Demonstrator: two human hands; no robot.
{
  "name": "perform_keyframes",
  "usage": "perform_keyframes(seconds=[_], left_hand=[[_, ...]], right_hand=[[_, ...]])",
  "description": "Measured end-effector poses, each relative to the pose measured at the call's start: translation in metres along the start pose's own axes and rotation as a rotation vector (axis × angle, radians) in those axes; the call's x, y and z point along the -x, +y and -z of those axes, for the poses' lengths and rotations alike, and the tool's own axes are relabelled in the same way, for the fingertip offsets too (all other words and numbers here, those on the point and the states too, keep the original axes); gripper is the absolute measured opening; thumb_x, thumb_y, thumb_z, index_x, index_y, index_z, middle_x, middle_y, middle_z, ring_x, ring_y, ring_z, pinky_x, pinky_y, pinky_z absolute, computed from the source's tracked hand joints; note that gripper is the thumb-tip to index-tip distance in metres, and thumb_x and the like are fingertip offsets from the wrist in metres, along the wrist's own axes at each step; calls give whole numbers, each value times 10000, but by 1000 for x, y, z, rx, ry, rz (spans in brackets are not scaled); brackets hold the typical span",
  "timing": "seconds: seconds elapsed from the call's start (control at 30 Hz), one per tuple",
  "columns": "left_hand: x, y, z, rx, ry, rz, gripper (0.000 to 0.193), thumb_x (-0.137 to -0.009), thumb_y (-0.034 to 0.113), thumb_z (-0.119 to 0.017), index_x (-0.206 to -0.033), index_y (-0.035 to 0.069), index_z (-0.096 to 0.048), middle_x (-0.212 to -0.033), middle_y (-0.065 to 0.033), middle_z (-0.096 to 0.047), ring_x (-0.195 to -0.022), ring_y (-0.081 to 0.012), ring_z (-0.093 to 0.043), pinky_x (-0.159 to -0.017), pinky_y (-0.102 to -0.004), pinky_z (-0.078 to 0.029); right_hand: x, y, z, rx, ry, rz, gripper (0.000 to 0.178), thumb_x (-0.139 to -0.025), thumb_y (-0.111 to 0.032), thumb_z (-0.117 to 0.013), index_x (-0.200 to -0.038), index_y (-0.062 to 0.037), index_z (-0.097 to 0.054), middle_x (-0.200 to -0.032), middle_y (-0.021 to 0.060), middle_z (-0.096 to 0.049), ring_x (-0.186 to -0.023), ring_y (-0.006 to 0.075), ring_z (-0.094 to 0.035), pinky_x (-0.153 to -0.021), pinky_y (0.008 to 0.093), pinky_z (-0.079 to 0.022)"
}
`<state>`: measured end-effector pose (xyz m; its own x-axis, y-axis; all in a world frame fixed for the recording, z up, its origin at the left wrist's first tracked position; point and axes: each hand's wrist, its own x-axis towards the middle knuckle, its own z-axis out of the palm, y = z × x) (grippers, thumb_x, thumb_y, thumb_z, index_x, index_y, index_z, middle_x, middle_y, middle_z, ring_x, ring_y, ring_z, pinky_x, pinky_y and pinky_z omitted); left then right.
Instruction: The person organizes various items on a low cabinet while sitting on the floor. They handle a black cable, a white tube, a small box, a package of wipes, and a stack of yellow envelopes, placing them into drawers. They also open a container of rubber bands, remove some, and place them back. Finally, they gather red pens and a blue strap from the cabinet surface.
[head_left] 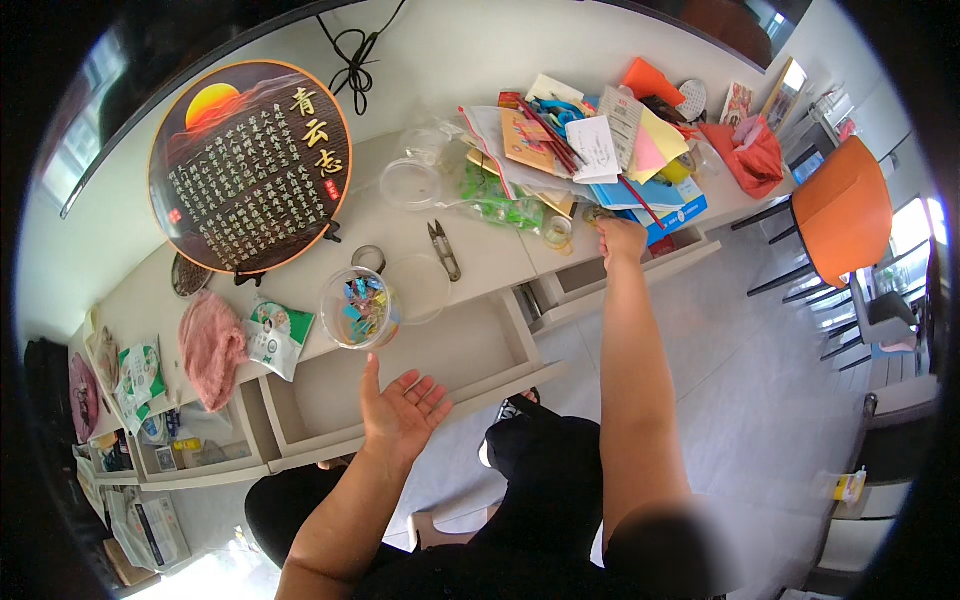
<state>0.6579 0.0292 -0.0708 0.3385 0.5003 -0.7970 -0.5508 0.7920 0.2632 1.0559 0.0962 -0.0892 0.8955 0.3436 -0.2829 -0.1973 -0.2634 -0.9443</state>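
My left hand (405,412) hovers palm up over the front of a pulled-out drawer (440,350), fingers spread and nothing in it. Just beyond it, a clear round tub (362,308) of colourful clips stands at the cabinet-top edge. My right hand (622,240) reaches to the cabinet top beside a pile of papers, its fingers drawn together at a small brownish thing I cannot make out. A roll of clear tape (558,232) lies left of those fingers. Thread snips (444,250), a dark ring-shaped roll (369,259) and a clear round lid (418,290) lie between the hands.
A round decorative plaque (250,170) stands on the left. Papers, pencils and a blue booklet (680,212) are heaped right. A pink fluffy cloth (212,350) and green-white packets (280,335) overhang the front edge. An orange chair (845,210) stands far right. Other drawers (630,272) are pulled out.
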Motion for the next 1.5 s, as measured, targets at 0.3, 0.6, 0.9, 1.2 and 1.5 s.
perform_keyframes(seconds=[0.3, 0.6, 0.9, 1.2, 1.5], left_hand=[[-4, -1, -2, -84, -78, 38, 413, -823, 487, -582, -867, 78, -544, -860, -90, -571, -832, -271, -565, -779, -429, -476], [-1, -9, -13, -166, -220, 47, 219, -888, 305, -551, -904, 87, -570, -902, -80, -611, -854, -253, -580, -778, -406, -480], [-4, -7, -57, -241, -455, -10, 289, -942, 295, -454, -1070, 51, -543, -1043, -114, -608, -1000, -267, -576, -878, -410, -452], [28, 18, -88, 97, -700, 31, 480, -975, 419, -325, -1220, 22, -437, -1185, -128, -516, -1134, -288, -485, -982, -406, -378], [70, 47, -11, 113, -608, -205, 366, -990, 287, -320, -1247, 50, -427, -1260, -127, -484, -1168, -267, -467, -1017, -409, -372]], right_hand=[[39, 11, 5, -38, -197, -32, 96, -699, -71, -698, -731, -39, -613, -618, 22, -562, -477, 79, -474, -412, 202, -369], [39, 2, 14, -130, -254, 26, 125, -728, -125, -716, -753, -42, -627, -645, -2, -564, -502, 54, -468, -413, 194, -377], [81, -43, 24, -250, -460, 62, 99, -778, -85, -693, -829, -35, -625, -657, -15, -557, -490, 36, -455, -428, 179, -355], [233, -74, 12, -41, -1041, 44, 196, -787, -87, -689, -932, 34, -635, -705, 24, -593, -511, 48, -460, -460, 182, -364], [311, -50, -11, 133, -1183, 241, 332, -816, -62, -659, -1137, 2, -596, -829, 19, -617, -581, 39, -470, -493, 174, -382]])
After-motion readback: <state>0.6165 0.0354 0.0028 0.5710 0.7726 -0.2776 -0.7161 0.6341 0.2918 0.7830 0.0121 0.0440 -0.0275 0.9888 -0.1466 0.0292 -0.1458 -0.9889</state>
